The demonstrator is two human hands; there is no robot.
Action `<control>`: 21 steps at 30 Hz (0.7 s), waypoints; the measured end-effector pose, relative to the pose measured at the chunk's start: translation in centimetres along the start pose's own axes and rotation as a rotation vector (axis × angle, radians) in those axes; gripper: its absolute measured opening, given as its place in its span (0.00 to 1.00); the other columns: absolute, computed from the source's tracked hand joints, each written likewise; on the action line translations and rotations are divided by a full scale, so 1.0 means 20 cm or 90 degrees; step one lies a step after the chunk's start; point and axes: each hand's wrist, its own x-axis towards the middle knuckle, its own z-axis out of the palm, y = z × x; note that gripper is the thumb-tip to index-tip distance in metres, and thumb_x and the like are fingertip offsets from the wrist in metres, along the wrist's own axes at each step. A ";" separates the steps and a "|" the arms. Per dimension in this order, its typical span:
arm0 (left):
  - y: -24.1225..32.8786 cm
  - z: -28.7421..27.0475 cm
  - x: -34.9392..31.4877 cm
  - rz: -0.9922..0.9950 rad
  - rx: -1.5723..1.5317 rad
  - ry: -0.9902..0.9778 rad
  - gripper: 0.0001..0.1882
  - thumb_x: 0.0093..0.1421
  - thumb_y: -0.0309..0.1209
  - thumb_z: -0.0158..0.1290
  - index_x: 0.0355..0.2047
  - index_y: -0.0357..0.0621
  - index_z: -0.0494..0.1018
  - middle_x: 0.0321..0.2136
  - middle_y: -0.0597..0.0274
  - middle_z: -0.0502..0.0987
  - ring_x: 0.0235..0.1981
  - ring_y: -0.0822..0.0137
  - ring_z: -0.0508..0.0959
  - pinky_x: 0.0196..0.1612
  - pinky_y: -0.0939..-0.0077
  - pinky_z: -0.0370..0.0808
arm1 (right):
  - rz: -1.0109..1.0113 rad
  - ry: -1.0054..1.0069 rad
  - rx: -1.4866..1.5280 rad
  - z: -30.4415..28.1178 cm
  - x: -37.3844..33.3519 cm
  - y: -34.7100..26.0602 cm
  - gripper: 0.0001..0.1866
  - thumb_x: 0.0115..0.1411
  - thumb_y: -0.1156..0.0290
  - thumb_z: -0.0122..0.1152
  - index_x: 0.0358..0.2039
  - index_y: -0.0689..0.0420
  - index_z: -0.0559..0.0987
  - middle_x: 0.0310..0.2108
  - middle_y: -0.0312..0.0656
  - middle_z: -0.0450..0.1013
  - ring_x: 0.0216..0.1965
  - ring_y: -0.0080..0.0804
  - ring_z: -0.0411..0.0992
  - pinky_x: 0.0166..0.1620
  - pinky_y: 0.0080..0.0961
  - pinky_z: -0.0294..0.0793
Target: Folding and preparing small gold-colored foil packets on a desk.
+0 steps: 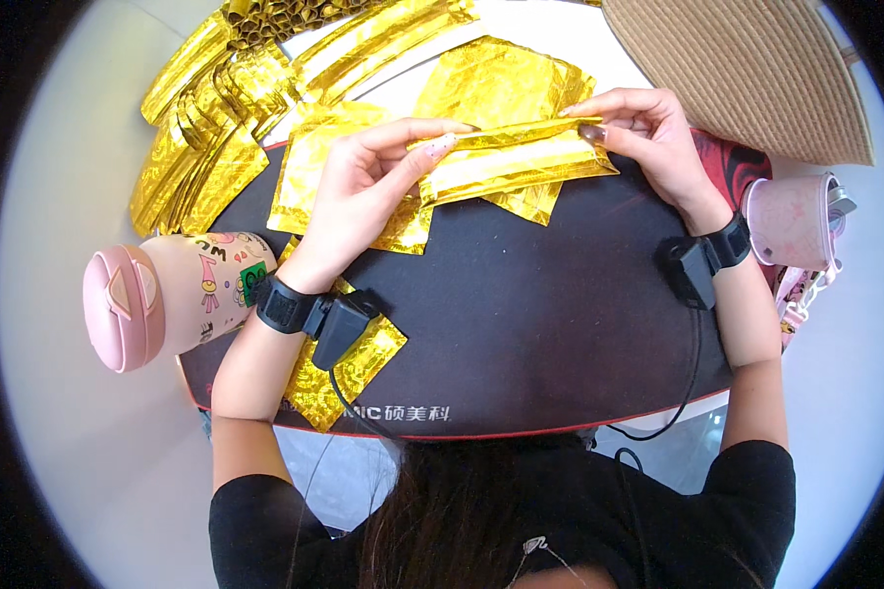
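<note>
Between my two hands is a partly folded sheet of gold foil paper (521, 165), stretched level above the far part of a dark desk mat (521, 314). My left hand (373, 177) pinches its left end between thumb and fingers. At the right end, my right hand (648, 137) grips the folded far edge, thumb on the near side. Creases run along the length of the sheet. Beneath and beyond it lie more flat gold foil sheets (481, 79), partly covered by the held one and my hands. Another gold sheet (359, 368) rests under my left wrist.
Fanned gold sheets (192, 167) and a heap of rolled gold pieces (285, 20) fill the far left. A pink-lidded cup (177, 299) is beside my left forearm. A pink tub (786, 221) stands by my right wrist, below a woven straw hat or mat (756, 69).
</note>
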 end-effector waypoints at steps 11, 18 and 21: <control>0.04 0.01 -0.01 -0.027 -0.073 0.019 0.14 0.61 0.23 0.50 0.47 0.37 0.74 0.36 0.65 0.79 0.27 0.85 0.72 0.32 0.90 0.73 | -0.004 0.012 0.083 -0.03 0.00 -0.01 0.10 0.54 0.80 0.59 0.38 0.64 0.81 0.31 0.41 0.77 0.34 0.22 0.74 0.41 0.17 0.72; -0.01 -0.05 -0.02 -0.042 -0.107 0.029 0.13 0.59 0.21 0.48 0.44 0.33 0.75 0.36 0.58 0.79 0.32 0.75 0.78 0.39 0.74 0.81 | -0.050 0.022 0.066 0.01 -0.01 -0.02 0.10 0.52 0.80 0.59 0.36 0.64 0.82 0.29 0.41 0.76 0.30 0.21 0.71 0.37 0.15 0.69; -0.01 -0.06 -0.02 -0.064 -0.304 -0.014 0.11 0.59 0.19 0.45 0.40 0.32 0.75 0.37 0.55 0.78 0.39 0.66 0.79 0.41 0.64 0.81 | -0.069 0.008 0.040 0.00 -0.01 -0.03 0.11 0.50 0.83 0.56 0.34 0.63 0.83 0.29 0.41 0.77 0.30 0.21 0.71 0.37 0.15 0.70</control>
